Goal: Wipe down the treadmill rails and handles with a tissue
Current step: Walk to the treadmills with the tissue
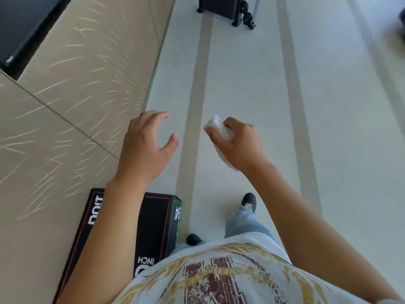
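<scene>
Right hand [237,139] grips the folded tissue [219,130]; left hand [145,145] hangs wide and empty beside it. A dark machine base [225,9], maybe the treadmill, sits well ahead up the floor [252,73], slightly nearer the tissue hand.

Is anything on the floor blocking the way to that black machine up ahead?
Nothing visible does. The floor ahead to the black machine looks bare. The black box sits off left, by the wall.

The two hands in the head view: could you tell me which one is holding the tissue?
The right hand grips the white tissue, its fingers curled round it. The left hand holds nothing, its fingers spread and loosely bent above the floor.
</scene>
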The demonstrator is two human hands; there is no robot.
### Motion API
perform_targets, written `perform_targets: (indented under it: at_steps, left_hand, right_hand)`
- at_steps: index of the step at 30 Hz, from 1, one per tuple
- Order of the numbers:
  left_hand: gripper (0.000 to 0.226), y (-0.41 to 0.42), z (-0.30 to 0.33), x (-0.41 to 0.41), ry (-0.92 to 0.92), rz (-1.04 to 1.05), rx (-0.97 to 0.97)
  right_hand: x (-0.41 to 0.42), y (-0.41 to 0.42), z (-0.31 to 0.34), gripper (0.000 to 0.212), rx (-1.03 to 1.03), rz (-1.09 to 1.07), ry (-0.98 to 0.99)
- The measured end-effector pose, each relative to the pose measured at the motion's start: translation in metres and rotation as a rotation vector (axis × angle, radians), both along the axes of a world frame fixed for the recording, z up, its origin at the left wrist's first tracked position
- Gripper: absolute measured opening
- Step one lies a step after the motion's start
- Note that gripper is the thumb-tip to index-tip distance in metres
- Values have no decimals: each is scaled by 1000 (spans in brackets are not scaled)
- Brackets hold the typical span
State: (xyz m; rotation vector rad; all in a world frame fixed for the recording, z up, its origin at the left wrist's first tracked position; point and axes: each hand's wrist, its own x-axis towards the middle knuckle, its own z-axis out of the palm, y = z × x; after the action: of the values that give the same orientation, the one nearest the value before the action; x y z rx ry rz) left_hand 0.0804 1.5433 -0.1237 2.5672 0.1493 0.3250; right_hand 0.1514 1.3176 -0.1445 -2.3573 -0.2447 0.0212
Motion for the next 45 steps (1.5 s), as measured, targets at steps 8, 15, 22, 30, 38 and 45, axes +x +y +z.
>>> perform_targets:
  at_steps: [8, 15, 22, 30, 38, 45]
  left_hand:
    - [49, -106, 11, 56, -21, -234, -7]
    - [46, -237, 20, 111, -23, -407, -43]
    - [50, -393, 21, 170, -19, -580, -29]
    - [49, -552, 24, 214, -38, -836, -19]
    - [48, -670, 24, 234, -24, -1092, -21]
    - [49, -766, 15, 276, -30, -1295, -35]
  right_hand:
    - [8, -115, 20, 43, 11, -262, 7]
    - [15, -251, 29, 43, 9, -455, 6]
    - [34, -402, 29, 39, 11, -620, -19]
    - [32, -536, 28, 41, -13, -860, -20]
    - [-5, -618, 18, 41, -3, -1136, 9]
    - [7, -676, 12, 43, -20, -1315, -6]
